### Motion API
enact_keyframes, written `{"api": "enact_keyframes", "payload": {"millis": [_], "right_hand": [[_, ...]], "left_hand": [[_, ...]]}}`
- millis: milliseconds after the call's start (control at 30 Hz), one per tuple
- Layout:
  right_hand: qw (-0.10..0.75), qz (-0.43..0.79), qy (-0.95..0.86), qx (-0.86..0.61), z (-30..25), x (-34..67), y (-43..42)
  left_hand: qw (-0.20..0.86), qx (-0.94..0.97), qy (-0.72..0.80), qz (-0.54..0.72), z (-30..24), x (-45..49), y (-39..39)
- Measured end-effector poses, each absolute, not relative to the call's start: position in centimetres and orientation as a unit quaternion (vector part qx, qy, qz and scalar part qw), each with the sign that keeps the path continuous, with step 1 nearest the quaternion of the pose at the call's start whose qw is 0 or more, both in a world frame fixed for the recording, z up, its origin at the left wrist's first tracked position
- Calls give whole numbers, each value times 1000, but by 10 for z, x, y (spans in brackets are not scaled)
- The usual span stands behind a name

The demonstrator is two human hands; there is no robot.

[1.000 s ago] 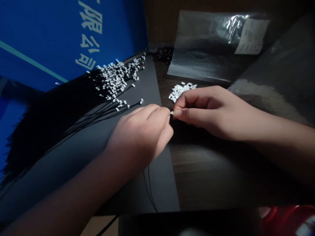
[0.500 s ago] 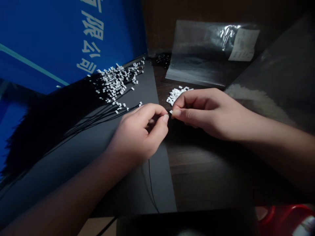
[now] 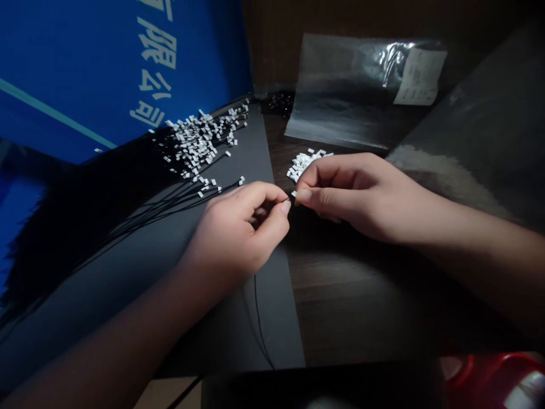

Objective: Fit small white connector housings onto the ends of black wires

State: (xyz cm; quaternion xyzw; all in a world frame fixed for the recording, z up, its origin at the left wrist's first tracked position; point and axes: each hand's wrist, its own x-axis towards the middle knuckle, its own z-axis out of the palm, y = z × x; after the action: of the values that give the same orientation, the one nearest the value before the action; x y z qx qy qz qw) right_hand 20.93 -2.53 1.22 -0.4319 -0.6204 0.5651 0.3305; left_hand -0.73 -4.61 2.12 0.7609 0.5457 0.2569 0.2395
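Between thumb and forefinger, my left hand [image 3: 244,227] pinches a thin black wire [image 3: 257,312], whose tail hangs below the palm over the grey sheet. My right hand [image 3: 361,196] is closed on a small white connector housing [image 3: 293,193] at its fingertips. The wire's tip and the housing are very close; whether they touch, I cannot tell. Just behind my right fingers lies a small pile of loose white connector housings [image 3: 301,163]. Left of my hands rests a large bundle of black wires [image 3: 85,204] with white connectors [image 3: 196,142] on their ends.
A blue panel with white characters [image 3: 200,51] stands at the back left. A clear plastic bag [image 3: 340,91] with a white label lies at the back. Another clear bag [image 3: 443,170] holds white pieces on the right. A grey sheet [image 3: 276,324] covers the table's left part. Something red [image 3: 481,375] is at bottom right.
Both hands hold almost the same pose, the wire and the connector housing still pinched close together. The whole view has shifted very slightly.
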Motion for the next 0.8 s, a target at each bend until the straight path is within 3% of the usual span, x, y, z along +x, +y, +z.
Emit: {"api": "enact_keyframes", "payload": {"millis": [400, 800], "right_hand": [[328, 556, -634, -425, 14, 210, -26], [327, 559, -633, -424, 13, 210, -26]], "left_hand": [[419, 645, 559, 309, 18, -3, -42], [504, 577, 551, 330, 19, -2, -41]]}}
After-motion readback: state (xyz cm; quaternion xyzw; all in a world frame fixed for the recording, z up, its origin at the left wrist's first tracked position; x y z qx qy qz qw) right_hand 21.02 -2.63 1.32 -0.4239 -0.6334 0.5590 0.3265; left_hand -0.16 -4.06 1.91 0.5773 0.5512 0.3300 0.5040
